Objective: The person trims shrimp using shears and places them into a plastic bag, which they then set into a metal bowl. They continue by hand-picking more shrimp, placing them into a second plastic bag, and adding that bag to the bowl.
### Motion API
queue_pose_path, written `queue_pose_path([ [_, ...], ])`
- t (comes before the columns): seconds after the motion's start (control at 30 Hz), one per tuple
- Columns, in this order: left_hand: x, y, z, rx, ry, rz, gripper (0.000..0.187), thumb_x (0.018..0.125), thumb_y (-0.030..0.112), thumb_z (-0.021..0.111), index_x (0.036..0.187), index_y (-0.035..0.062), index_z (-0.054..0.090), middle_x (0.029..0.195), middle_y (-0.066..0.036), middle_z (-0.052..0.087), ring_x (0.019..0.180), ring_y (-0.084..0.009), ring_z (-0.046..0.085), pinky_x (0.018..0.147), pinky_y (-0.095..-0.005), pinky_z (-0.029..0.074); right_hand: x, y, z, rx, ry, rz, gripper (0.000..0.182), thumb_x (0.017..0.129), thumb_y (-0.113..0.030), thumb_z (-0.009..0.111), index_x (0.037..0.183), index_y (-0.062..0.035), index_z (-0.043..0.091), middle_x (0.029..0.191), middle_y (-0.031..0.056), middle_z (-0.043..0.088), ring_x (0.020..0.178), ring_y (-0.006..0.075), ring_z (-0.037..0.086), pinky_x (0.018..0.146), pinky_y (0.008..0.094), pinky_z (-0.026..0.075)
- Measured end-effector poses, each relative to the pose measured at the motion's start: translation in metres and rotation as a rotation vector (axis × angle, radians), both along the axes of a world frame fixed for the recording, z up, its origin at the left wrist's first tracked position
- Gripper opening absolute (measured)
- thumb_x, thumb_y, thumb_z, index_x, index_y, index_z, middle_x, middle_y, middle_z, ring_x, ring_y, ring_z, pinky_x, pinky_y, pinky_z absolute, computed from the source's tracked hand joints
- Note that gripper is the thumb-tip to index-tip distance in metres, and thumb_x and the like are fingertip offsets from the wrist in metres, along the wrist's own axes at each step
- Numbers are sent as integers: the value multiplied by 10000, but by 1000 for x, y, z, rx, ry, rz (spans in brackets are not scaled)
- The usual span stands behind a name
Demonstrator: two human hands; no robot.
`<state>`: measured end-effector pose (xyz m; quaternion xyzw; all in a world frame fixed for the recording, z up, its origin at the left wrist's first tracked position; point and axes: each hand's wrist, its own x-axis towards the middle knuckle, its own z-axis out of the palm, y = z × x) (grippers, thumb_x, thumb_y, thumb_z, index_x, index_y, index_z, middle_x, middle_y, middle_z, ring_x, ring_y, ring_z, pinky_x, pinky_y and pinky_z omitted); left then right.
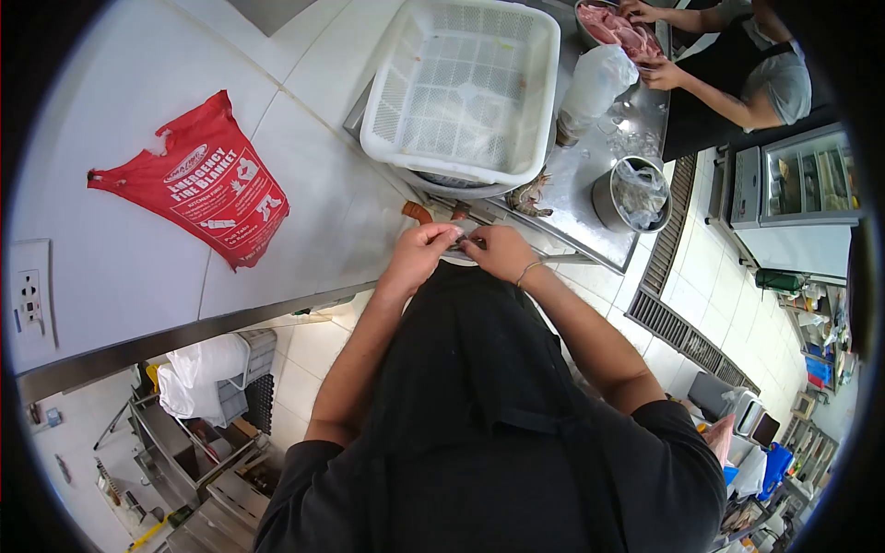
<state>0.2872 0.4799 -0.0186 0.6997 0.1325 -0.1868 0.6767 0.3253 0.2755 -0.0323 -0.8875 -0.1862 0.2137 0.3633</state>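
Here both hands, left hand (421, 247) and right hand (498, 251), pinch one small prawn (459, 240).

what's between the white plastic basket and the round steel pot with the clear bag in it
In the head view, a clear plastic bag stands between the white plastic basket and the round steel pot.

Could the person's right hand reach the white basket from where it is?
Probably yes. The right hand is busy pinching a small grey thing together with the left hand, but the white basket sits just beyond on the steel counter, with nothing between.
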Motion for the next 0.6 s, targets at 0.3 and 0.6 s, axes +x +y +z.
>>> queue_pose_path([
  [0.3, -13, 17, -16, 271, -171, 102, 213, 1030, 157, 655, 1108, -22, 739, 897, -13, 727, 798, -79, 608, 743, -267, 503, 24, -11, 26, 220, 213, -209, 341, 963, -329, 665, 1064, -10, 736, 812, 196, 745, 771, 412, 724, 730, 492, 573],
  [0.6, -12, 23, -11, 341, -158, 77, 213, 1028, 179, 666, 1070, -17, 737, 852, 0, 696, 773, -73, 579, 718, -252, 478, 102, -84, -82, -495, -419, 23, 375, 902, -136, 620, 1266, -182, 695, 1281, 142, 625, 1192, 339, 635, 909, 464, 576],
])
